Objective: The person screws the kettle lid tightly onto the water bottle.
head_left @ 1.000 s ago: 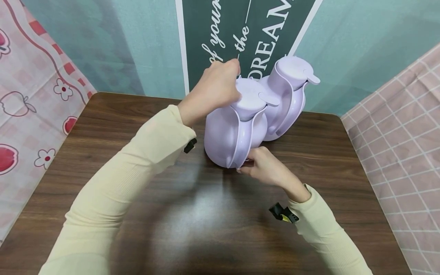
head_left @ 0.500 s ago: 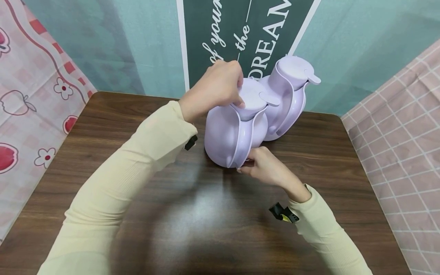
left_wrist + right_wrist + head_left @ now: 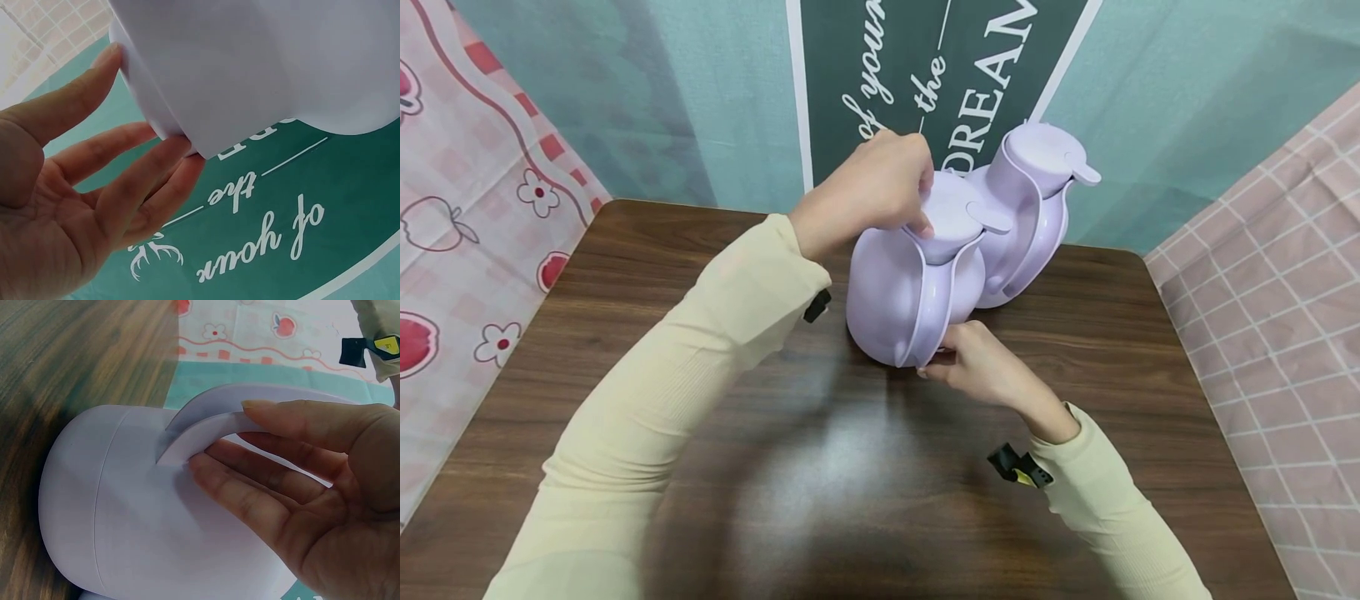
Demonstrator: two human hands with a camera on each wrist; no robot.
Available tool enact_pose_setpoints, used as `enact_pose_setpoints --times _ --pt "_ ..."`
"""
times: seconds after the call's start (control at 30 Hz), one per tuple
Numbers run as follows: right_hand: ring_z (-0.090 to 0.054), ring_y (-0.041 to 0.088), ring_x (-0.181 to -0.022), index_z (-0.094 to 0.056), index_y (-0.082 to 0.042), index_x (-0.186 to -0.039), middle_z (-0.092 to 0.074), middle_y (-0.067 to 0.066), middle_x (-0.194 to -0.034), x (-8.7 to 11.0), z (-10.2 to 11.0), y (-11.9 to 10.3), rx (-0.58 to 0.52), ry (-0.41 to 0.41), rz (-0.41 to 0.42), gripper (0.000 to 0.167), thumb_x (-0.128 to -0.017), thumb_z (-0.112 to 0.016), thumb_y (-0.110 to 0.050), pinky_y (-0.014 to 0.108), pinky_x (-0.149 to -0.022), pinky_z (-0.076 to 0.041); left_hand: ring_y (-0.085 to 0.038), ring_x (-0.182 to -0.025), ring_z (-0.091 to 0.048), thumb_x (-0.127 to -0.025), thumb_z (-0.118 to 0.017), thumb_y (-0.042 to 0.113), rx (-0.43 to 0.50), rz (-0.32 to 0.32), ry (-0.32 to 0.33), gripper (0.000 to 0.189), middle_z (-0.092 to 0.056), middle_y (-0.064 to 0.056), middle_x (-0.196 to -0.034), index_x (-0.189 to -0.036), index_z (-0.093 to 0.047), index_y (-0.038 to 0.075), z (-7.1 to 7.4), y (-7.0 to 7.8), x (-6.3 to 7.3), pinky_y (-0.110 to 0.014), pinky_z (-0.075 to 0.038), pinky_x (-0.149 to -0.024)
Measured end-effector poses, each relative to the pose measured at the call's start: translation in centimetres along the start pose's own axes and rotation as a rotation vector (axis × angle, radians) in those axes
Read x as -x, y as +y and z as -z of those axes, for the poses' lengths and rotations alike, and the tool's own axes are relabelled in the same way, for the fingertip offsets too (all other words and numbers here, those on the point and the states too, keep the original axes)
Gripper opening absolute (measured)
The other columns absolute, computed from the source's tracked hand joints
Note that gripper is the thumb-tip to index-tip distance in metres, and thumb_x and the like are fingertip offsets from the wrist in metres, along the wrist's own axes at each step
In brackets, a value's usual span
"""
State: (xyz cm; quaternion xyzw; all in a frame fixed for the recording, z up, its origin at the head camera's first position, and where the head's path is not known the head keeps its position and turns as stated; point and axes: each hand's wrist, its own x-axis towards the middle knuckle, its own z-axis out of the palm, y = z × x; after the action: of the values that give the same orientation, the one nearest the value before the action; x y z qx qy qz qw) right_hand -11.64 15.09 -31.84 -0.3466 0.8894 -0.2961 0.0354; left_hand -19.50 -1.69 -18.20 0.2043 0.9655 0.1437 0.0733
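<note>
A lilac thermal jug stands upright at the back of the table, its handle facing me. My left hand reaches over its top and holds the round lid at the edge. In the left wrist view, the thumb is on one side of the lid and the fingertips are on the other. Low on the handle, my right hand pinches the curved grip; the right wrist view shows the thumb on the handle's outside and fingers tucked beneath.
A second lilac jug of the same kind stands close behind and to the right, partly hidden by the first. The brown wooden table meets a teal cloth backdrop with white lettering. Patterned cloths hang at both sides.
My left hand has shifted slightly to the right over the lid, and its thumb now shows at the near edge. The right hand and both jugs stay in place.
</note>
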Motion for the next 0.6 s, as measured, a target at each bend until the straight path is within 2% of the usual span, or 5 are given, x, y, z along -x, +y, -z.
enact_pose_setpoints --times 0.1,0.3,0.43,0.6 --pt "-0.057 0.013 -0.069 -0.065 -0.007 -0.075 -0.062 -0.003 -0.071 -0.02 0.08 -0.04 -0.001 -0.004 -0.001 0.011 -0.07 -0.072 0.0 0.032 -0.066 -0.047 -0.017 -0.08 -0.044 -0.071 -0.079 0.026 -0.016 -0.01 -0.015 0.027 -0.052 0.0 -0.072 -0.079 -0.061 0.008 0.07 -0.02 -0.2 -0.026 -0.035 -0.063" --pt "-0.056 0.012 -0.068 -0.065 -0.008 -0.074 -0.061 -0.003 -0.07 -0.13 0.03 0.06 0.009 0.002 0.007 0.011 -0.069 -0.072 -0.001 0.032 -0.065 -0.047 -0.018 -0.086 -0.046 -0.071 -0.079 0.024 -0.025 -0.013 -0.026 0.031 -0.057 -0.001 -0.084 -0.093 -0.066 0.007 0.22 -0.08 -0.36 -0.027 -0.039 -0.07" --pt "-0.056 0.013 -0.068 -0.065 -0.008 -0.074 -0.061 -0.003 -0.07 -0.16 0.04 0.12 0.012 0.002 0.006 0.011 -0.069 -0.072 -0.001 0.032 -0.066 -0.047 -0.018 -0.089 -0.046 -0.071 -0.079 0.024 -0.027 -0.008 -0.036 0.031 -0.059 -0.001 -0.087 -0.094 -0.067 0.008 0.26 -0.09 -0.53 -0.027 -0.04 -0.072" --pt "-0.056 0.013 -0.069 -0.065 -0.008 -0.074 -0.061 -0.003 -0.071 -0.14 0.01 0.24 0.006 0.001 0.01 0.011 -0.069 -0.072 0.0 0.032 -0.066 -0.047 -0.021 -0.105 -0.043 -0.073 -0.077 0.025 -0.052 -0.022 -0.087 0.041 -0.061 -0.002 -0.105 -0.108 -0.065 0.009 0.47 -0.25 -0.88 -0.029 -0.039 -0.084"
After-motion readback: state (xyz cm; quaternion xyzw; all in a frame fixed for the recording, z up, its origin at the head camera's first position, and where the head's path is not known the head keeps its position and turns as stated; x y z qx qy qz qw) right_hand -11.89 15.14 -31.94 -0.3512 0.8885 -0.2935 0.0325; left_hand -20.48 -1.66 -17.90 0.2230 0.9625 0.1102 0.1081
